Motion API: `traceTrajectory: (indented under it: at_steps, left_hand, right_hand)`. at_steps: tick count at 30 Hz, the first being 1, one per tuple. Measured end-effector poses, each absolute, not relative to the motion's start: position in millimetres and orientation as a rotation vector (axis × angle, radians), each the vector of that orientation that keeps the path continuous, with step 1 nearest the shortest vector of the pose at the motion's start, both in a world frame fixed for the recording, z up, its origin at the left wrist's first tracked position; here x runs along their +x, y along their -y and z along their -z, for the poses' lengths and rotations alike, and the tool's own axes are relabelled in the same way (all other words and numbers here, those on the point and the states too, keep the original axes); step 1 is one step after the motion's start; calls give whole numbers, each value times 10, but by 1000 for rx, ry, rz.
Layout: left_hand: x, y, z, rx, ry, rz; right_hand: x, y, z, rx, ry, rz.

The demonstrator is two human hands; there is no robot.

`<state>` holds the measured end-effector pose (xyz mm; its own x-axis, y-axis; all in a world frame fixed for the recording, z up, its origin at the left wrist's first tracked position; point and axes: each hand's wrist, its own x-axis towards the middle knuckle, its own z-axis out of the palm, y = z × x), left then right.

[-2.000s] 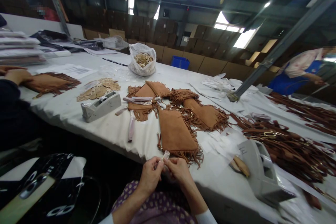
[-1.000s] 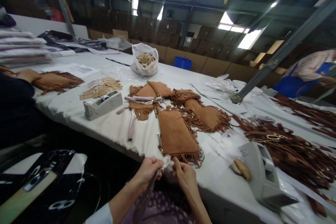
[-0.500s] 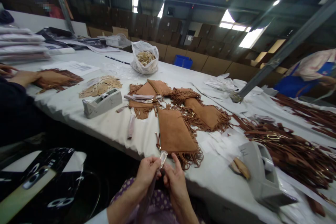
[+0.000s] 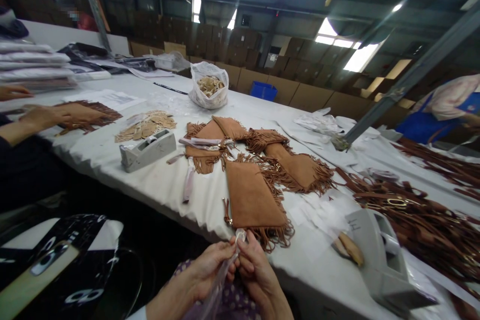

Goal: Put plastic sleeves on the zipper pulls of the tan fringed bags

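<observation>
Just off the table's front edge, my left hand [image 4: 213,264] and my right hand [image 4: 258,266] meet with their fingers pinched together. Between them is a narrow strap in clear plastic wrap [image 4: 217,292], hanging down toward my lap. Its clasp end [image 4: 240,234] pokes up above the fingertips, pale and covered by film. Directly beyond lies a tan suede fringed bag [image 4: 255,200] with a zip pull at its left corner. Another fringed bag [image 4: 296,165] lies behind it to the right. Wrapped straps [image 4: 200,142] rest on further bags to the left.
Tape dispensers stand left [image 4: 148,151] and right [image 4: 386,260]. Brown straps [image 4: 408,210] are heaped at the right. Tan pieces form a pile [image 4: 148,124] near a filled plastic bag [image 4: 210,85]. At the left, a co-worker's hand [image 4: 45,116] touches another fringed bag; another person in a blue apron [image 4: 423,117] is far right.
My right index finger, stretched out before, has curled in against the strap. The clasp now shows less between my fingertips. At the left, the co-worker's hand has moved onto the fringed bag.
</observation>
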<state>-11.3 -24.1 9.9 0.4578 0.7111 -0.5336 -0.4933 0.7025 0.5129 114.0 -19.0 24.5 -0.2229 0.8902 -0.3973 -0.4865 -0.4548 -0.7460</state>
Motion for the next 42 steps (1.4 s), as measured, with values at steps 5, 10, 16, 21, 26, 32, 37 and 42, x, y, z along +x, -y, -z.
traceTrajectory:
  at_steps: [5, 10, 16, 21, 26, 32, 37, 42]
  left_hand:
    - [-188, 332, -10, 591, -821, -654]
    - [-245, 186, 37, 898, -1179, -1079]
    - [-229, -68, 6, 680, -1282, -1248]
    - [-311, 11, 52, 653, -1324, -1263]
    - [-325, 40, 44, 684, -1339, -1242]
    - [-151, -136, -7, 1011, -1313, -1225]
    - [-110, -197, -10, 1447, -1420, -1173]
    - [-120, -159, -3, 1673, -1415, -1147]
  right_hand:
    - [1326, 240, -240, -1543, 1074, -1391]
    - [1454, 189, -435, -1745, 1550, -522]
    - [1024, -127, -463, -1665, 2090, -319]
    - [758, -232, -270, -1967, 2208, -19]
    - [931, -205, -144, -1706, 2025, -314]
    - [1114, -143, -66, -1486, 1890, -539]
    - [1130, -105, -25, -1435, 1887, -538]
    - [1232, -85, -58, -1342, 1658, -790]
